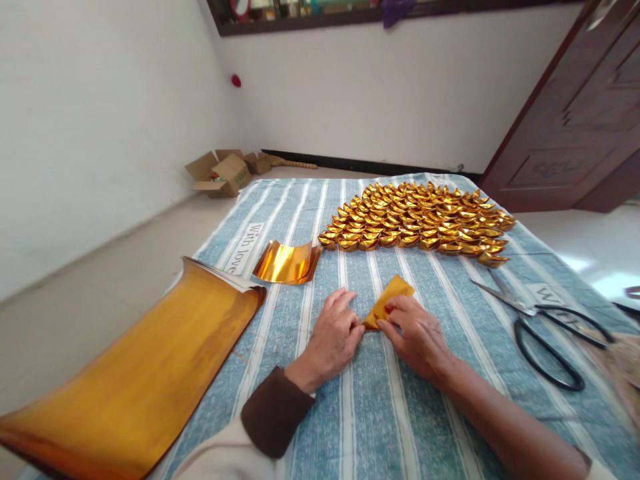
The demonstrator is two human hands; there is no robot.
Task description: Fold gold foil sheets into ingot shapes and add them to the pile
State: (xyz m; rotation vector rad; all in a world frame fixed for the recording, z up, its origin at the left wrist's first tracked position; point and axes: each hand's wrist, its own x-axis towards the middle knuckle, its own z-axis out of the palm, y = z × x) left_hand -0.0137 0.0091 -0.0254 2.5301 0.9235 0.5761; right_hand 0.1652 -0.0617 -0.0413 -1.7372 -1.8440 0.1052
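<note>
Pale walls (400, 87) and a dark red door (555, 140) surround a counter (295, 200) spread with blue-and-white striped cloth (425, 427). On it, between two bare hands, is a folded piece of gold paper (397, 288). The right hand (420, 337) grasps its near right part between thumb and fingers. The left hand (336, 333) has its fingers curled, touching the lower left corner; I cannot tell whether they pinch it. Rows of shiny gold boat-shaped pieces (415, 217) sit farther back, packed close together. Left of them lie small curved gold sheets (287, 263), and nearer on the left, a large stack of gold sheets (135, 373). Black-handled scissors (527, 310) lie open on the right. Beyond the counter, an open cardboard box (230, 179) stands on the floor (130, 287).
</note>
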